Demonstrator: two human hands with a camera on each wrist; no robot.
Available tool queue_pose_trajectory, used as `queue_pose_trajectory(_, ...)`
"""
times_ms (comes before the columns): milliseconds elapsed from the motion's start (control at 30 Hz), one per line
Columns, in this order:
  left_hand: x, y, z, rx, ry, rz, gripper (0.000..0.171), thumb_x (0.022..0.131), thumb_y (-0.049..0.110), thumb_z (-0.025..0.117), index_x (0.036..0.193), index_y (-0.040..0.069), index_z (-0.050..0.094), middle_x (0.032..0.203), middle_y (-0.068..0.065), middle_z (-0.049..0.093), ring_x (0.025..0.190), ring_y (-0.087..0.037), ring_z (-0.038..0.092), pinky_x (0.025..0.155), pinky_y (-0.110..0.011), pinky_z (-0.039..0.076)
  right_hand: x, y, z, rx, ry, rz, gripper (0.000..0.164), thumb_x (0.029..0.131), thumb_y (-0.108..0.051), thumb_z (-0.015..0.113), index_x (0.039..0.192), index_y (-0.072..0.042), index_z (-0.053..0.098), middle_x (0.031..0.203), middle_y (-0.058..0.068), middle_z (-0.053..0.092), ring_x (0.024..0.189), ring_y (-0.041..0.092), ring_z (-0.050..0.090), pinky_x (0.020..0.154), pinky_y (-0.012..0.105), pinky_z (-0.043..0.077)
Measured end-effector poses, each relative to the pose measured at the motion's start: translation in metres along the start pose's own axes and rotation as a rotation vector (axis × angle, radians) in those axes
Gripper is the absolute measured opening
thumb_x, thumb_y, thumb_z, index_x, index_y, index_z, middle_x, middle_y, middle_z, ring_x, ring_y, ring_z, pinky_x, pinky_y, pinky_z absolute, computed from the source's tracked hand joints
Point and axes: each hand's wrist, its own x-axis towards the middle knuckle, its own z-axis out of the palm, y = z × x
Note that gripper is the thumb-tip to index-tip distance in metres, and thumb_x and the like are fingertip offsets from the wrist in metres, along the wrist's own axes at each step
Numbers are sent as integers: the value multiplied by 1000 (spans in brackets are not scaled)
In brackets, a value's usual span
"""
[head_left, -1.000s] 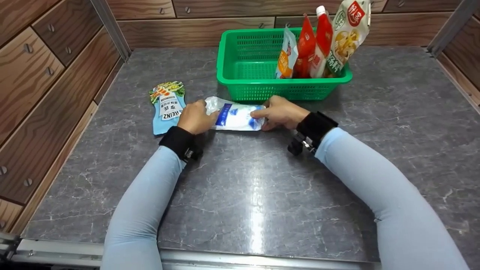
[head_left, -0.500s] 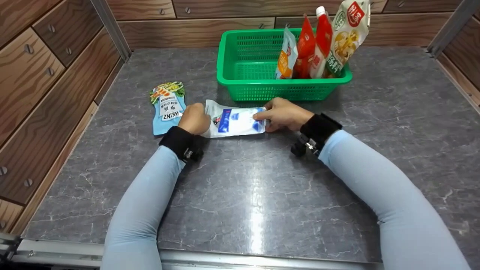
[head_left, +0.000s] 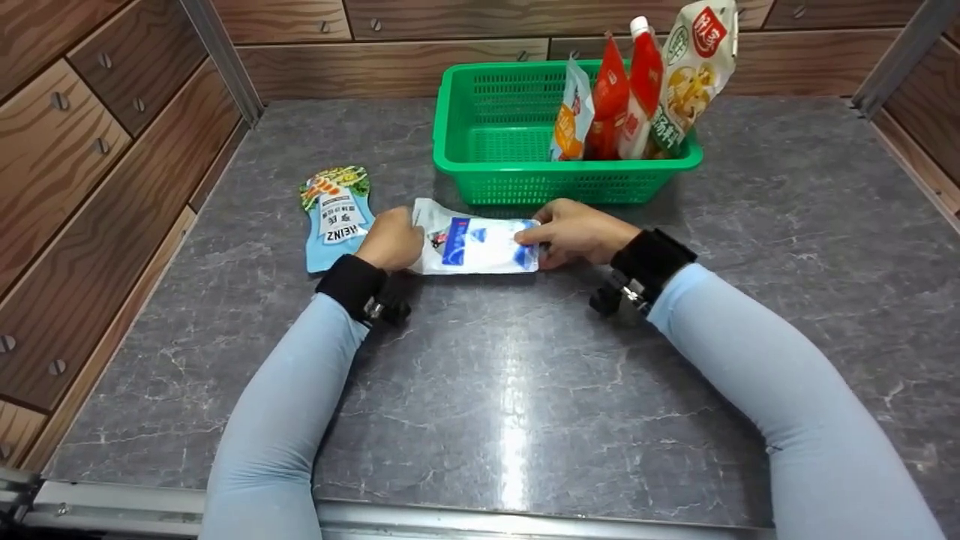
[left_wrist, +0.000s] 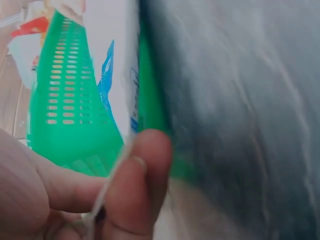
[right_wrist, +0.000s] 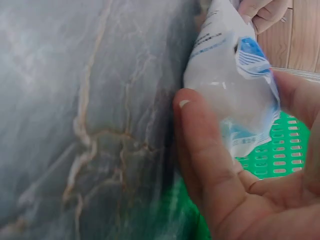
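Observation:
Between my two hands a white bag with blue print is stretched out sideways, in front of the green basket. My left hand pinches its flat, clear left end; in the left wrist view the thumb and fingers meet on that thin edge. My right hand grips the fuller right end, thumb on top and fingers underneath. Seen from the right wrist, this end of the bag bulges between thumb and fingers. A light blue Heinz pouch lies flat just left of my left hand.
The green plastic basket stands behind the bag. Upright in its right half are a white-and-orange packet, a red packet, a red capped pouch and a tall beige packet. Wood-patterned panels border the grey tabletop.
The bag has been drawn straighter between the hands, its left end flattening out. My right hand has shifted a little right with it and slightly toward me. The pouch and basket stay put.

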Motion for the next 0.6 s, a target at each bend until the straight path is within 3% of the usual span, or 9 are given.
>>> queue_pose_trajectory(267,-4,15,0,-117,-20,33,25,92,13,42,104,-6,53,107,-23,56,101,-30,52,88,-41,43,-23,9,-10,74,-24,20,54,87,-30,62,122,-2,34,107,14,48,78,22,56,82,42,51)
queue_pose_trajectory(400,-8,23,2,-146,-3,80,18,92,12,42,92,-3,51,91,-18,54,86,-27,51,79,-39,44,-36,13,-12,51,3,17,55,88,-37,58,123,-6,29,108,13,43,82,23,53,82,42,50)
queue_pose_trajectory(600,-15,35,3,-253,44,108,14,92,9,44,81,1,47,77,-10,47,74,-24,47,68,-32,42,-54,16,-16,41,54,-48,58,88,-43,55,124,-7,28,120,13,34,106,24,43,93,46,42)
